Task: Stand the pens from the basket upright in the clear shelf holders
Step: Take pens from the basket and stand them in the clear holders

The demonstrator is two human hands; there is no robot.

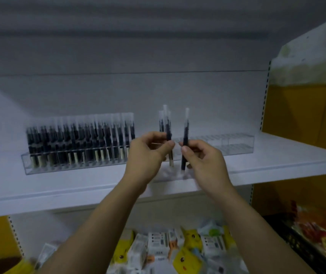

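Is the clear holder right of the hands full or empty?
Empty where visible: the right holder shows only bare slots, nothing standing inside.

Dim, bluish light here, everything soft and grainy. The left hand and right hand smear with motion blur, their pens too. The shelf edge bows, wide-angle, and the packets below sit unfocused.

row of pens at 9 o'clock: black barrels, clear-white caps, cream bands low | bunch of pens and single pen at centre: navy-black, pale caps | holder at 3 o'clock: clear | shelf: white | side panel at 2 o'clock: mustard yellow | boxes at 6 o'clock: yellow and white, dark print | crate at 4 o'clock: black mesh | packets: red-orange
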